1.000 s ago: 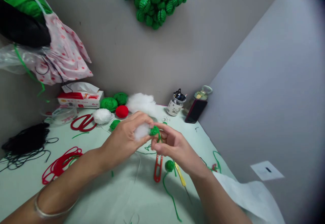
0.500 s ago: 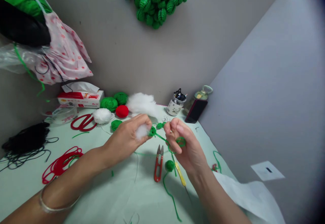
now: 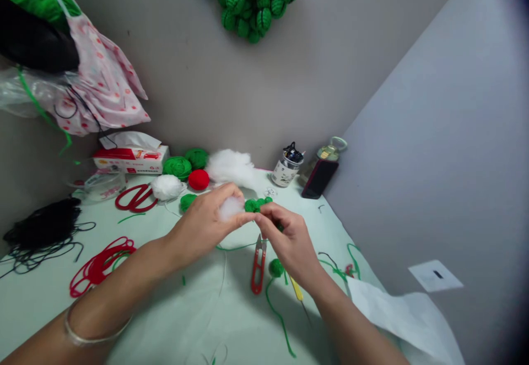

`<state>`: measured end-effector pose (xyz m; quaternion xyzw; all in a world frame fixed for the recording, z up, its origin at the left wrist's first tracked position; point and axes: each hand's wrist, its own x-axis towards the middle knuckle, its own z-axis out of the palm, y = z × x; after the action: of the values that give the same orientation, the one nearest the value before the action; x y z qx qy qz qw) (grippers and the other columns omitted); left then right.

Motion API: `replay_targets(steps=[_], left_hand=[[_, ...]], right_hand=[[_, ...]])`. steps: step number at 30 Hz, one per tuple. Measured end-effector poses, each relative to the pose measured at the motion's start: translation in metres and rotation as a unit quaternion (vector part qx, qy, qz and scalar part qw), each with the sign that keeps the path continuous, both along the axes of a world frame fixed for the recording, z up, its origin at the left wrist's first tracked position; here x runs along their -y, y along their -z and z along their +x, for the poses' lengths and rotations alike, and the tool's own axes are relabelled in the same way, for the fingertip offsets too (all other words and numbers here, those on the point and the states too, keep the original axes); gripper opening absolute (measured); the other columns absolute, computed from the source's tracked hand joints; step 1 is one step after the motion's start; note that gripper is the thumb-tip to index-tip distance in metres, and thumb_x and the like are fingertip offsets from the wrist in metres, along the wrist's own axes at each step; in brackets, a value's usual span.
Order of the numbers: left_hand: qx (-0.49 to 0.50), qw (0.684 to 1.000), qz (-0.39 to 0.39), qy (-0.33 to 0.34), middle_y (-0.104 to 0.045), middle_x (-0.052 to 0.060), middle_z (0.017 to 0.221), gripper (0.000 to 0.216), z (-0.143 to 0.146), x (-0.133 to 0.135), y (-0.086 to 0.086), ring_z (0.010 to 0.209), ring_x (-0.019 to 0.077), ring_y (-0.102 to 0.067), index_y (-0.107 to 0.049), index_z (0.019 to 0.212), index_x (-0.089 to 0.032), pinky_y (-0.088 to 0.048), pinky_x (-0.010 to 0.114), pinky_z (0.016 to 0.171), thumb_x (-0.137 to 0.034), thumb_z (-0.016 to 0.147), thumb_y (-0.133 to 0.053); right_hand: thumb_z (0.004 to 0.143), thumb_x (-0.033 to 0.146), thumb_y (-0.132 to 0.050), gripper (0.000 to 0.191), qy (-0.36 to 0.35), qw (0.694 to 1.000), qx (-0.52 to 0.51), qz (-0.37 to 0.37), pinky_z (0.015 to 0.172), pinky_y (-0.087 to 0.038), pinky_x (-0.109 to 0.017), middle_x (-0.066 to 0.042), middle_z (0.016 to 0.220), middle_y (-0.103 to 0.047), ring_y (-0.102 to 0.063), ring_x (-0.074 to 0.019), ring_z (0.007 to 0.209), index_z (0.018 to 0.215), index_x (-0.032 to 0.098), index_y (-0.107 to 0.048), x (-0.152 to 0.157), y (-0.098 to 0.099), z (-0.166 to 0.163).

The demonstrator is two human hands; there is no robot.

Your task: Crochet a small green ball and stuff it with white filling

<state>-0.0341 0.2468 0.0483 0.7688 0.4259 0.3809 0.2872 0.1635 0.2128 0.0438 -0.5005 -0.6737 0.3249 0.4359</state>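
Observation:
Both my hands meet above the middle of the table, fingertips touching. My left hand [image 3: 206, 216] is closed, with a tuft of white stuffing [image 3: 230, 209] in its palm and a small green crocheted piece mostly hidden at its fingertips. Pinched against that same spot is my right hand [image 3: 291, 238], closed, with green yarn partly showing among its fingers. Just beyond the fingertips appear small green crocheted balls [image 3: 256, 205]. Below lie red-handled thread snips [image 3: 258, 274], another green ball [image 3: 276, 268] with a yarn tail, and a yellow-handled crochet hook [image 3: 297, 290], partly covered by my right wrist.
Along the wall stand a tissue box [image 3: 132, 159], green yarn balls [image 3: 177, 167], a red ball [image 3: 199, 179], loose stuffing [image 3: 231, 167], a jar [image 3: 285, 171] and a phone [image 3: 320, 178]. Red scissors [image 3: 134, 198], red yarn [image 3: 99, 263] and black yarn [image 3: 43, 232] lie left.
My right hand has come left and turned palm down, its fingers now meeting my left fingertips. The green yarn stretched between the hands is no longer visible there.

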Motion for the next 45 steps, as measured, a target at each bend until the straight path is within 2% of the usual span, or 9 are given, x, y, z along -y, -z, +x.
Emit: replay_targets(steps=[8,16,22,27,31,35,37,42,45], left_hand=[[-0.045,0.997,-0.002,0.061,-0.071,0.001,0.09,0.013,0.0,-0.003,0.009,0.081,0.0202,-0.064,-0.066,0.093,-0.024,-0.047,0.032,0.072,-0.03,0.098,-0.055],[-0.106,0.988,0.107,0.017,-0.047,-0.001,0.076,0.015,0.009,0.008,0.006,0.065,0.0178,-0.043,-0.046,0.074,-0.024,-0.033,0.034,0.061,-0.016,0.084,-0.052],[0.128,0.987,-0.097,0.031,-0.05,-0.003,0.076,0.014,0.007,0.003,0.001,0.067,0.0169,-0.045,-0.058,0.092,-0.024,-0.034,0.031,0.062,-0.038,0.095,-0.06],[0.327,0.923,-0.203,-0.015,-0.049,-0.003,0.079,0.03,0.023,0.011,0.01,0.066,0.0152,-0.046,-0.062,0.112,-0.026,-0.036,0.028,0.058,-0.054,0.103,-0.052],[0.299,0.919,-0.246,0.082,-0.06,0.002,0.09,0.042,0.035,0.026,0.016,0.089,0.0206,-0.061,-0.06,0.089,-0.024,-0.052,0.034,0.081,-0.059,0.105,-0.045],[0.175,0.936,-0.242,0.187,-0.057,0.009,0.152,0.047,0.024,0.027,0.01,0.146,0.0295,-0.048,-0.057,0.138,-0.031,-0.038,0.047,0.122,-0.061,0.105,-0.047],[0.129,0.94,-0.221,0.227,-0.054,0.006,0.159,0.046,0.015,0.02,0.006,0.15,0.0286,-0.045,-0.055,0.147,-0.034,-0.032,0.047,0.126,-0.055,0.106,-0.047],[0.128,0.98,-0.066,0.138,-0.073,0.003,0.129,0.029,-0.003,0.004,-0.006,0.122,0.0242,-0.064,-0.079,0.115,-0.03,-0.047,0.037,0.109,-0.041,0.104,-0.055],[0.198,0.97,-0.115,0.075,-0.076,0.001,0.109,0.024,-0.006,0.002,-0.01,0.095,0.02,-0.069,-0.077,0.115,-0.03,-0.053,0.03,0.083,-0.039,0.094,-0.071]], right_hand=[[0.1,0.027,-0.051,0.025,-0.034,0.989,0.117,0.081,0.062,-0.035,-0.028,0.004,0.068,-0.048,-0.043,-0.0124,0.061,0.075,0.023,-0.052,0.004,0.004,-0.005],[0.089,0.027,-0.056,0.018,0.01,0.993,0.115,0.002,0.055,-0.026,-0.026,0.009,0.057,-0.03,-0.03,-0.0104,0.054,0.072,0.024,-0.049,-0.001,0.004,-0.01],[0.088,0.036,-0.062,0.028,0.026,0.996,0.086,-0.027,0.055,-0.025,-0.027,0.008,0.055,-0.033,-0.029,-0.01,0.055,0.066,0.022,-0.051,-0.001,0.003,-0.007],[0.091,0.038,-0.064,0.029,-0.132,0.979,0.09,-0.13,0.053,-0.024,-0.026,0.007,0.056,-0.039,-0.03,-0.0091,0.054,0.068,0.021,-0.058,0.01,-0.002,-0.011],[0.088,0.034,-0.061,0.032,-0.105,0.989,0.014,-0.103,0.053,-0.025,-0.026,0.006,0.058,-0.039,-0.031,-0.0087,0.056,0.061,0.021,-0.05,0.004,-0.001,-0.007],[0.083,0.036,-0.064,0.033,-0.065,0.993,-0.034,-0.091,0.053,-0.024,-0.026,0.007,0.057,-0.037,-0.03,-0.0086,0.056,0.059,0.021,-0.048,-0.005,-0.006,0.006],[0.084,0.035,-0.065,0.032,-0.073,0.993,-0.035,-0.088,0.053,-0.024,-0.026,0.007,0.057,-0.038,-0.03,-0.0085,0.056,0.059,0.021,-0.049,-0.006,-0.011,0.011],[0.087,0.042,-0.068,0.034,-0.068,0.995,-0.027,-0.073,0.052,-0.022,-0.027,0.007,0.057,-0.04,-0.029,-0.0086,0.055,0.064,0.02,-0.058,-0.006,-0.021,0.017],[0.089,0.042,-0.066,0.036,0.027,1.0,-0.014,0.001,0.052,-0.024,-0.027,0.008,0.056,-0.037,-0.029,-0.009,0.054,0.063,0.021,-0.054,-0.01,-0.016,0.017]])
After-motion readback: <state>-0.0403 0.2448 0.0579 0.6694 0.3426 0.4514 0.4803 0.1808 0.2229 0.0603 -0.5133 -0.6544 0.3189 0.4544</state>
